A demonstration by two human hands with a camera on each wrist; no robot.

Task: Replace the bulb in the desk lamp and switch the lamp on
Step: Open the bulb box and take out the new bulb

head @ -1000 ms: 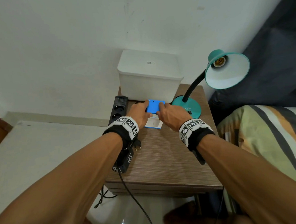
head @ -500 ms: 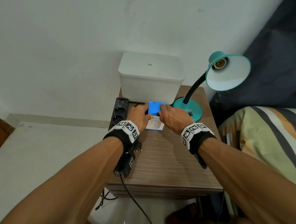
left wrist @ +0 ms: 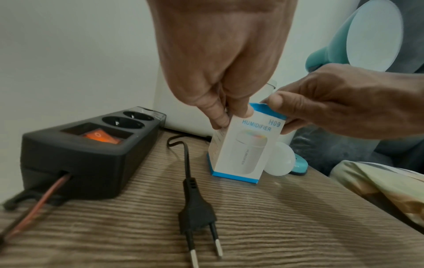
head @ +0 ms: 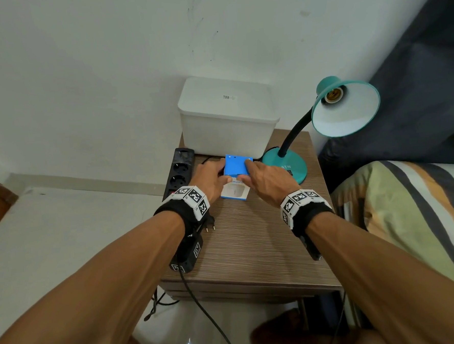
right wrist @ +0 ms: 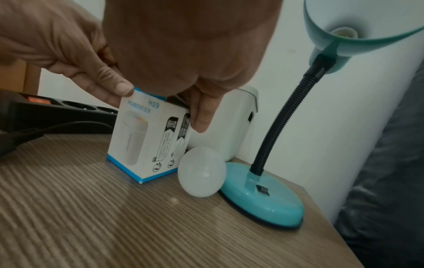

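A white and blue humidifier box (head: 235, 195) (left wrist: 241, 150) (right wrist: 142, 137) stands upright on the wooden bedside table (head: 252, 250). My left hand (head: 224, 175) (left wrist: 231, 117) pinches its top left edge. My right hand (head: 249, 171) (right wrist: 197, 108) grips the top right, thumb down the side. The blue top flap (head: 236, 166) looks tilted up. A white bulb (right wrist: 201, 171) (left wrist: 278, 159) lies on the table between the box and the teal lamp base (right wrist: 263, 204) (head: 294, 165). The lamp shade (head: 345, 108) faces me with an empty socket (head: 332, 95).
A black power strip (head: 179, 172) (left wrist: 91, 145) with a lit orange switch lies at the table's left edge. An unplugged black plug (left wrist: 197, 215) rests on the table. A white lidded bin (head: 228, 118) stands behind the box. A bed (head: 409, 214) adjoins on the right.
Both hands stay on the top of the box, with the fingers shifting slightly at the blue flap. The lamp, plug and power strip have not moved.
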